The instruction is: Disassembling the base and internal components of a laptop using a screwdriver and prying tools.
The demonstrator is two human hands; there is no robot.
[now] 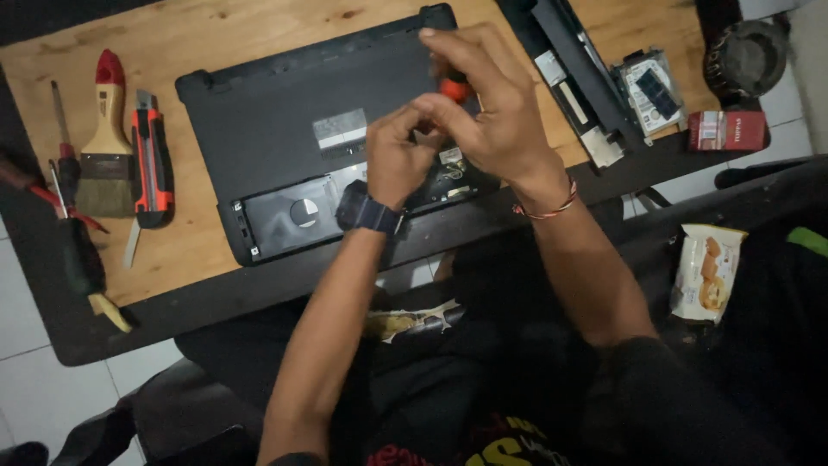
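While the laptop (285, 129) lies upside down on the wooden table (207, 34), an orange-handled screwdriver (454, 86) is held upright over its near edge, close to the opened bay (293, 216). The right hand (492, 103) is closed around the top of the handle, fingers curled over it. The left hand (398, 160), a watch (369, 212) on its wrist, is pinched together lower down, seemingly around the shaft, though the tip and whatever lies under it are hidden by both hands.

By the look of it, the step in hand is the working of 1 screw in the base near the bay. Whether it is being loosened or tightened cannot be told. The next move would call for the tip to be kept seated and upright, steadied from below, so that it is not slipped across the plastic.

To the left, a brush (105, 155), a red cutter (152, 160) and more screwdrivers (65, 155) are laid out. To the right, a removed drive (649, 91) is set beside a long black part (573, 78).
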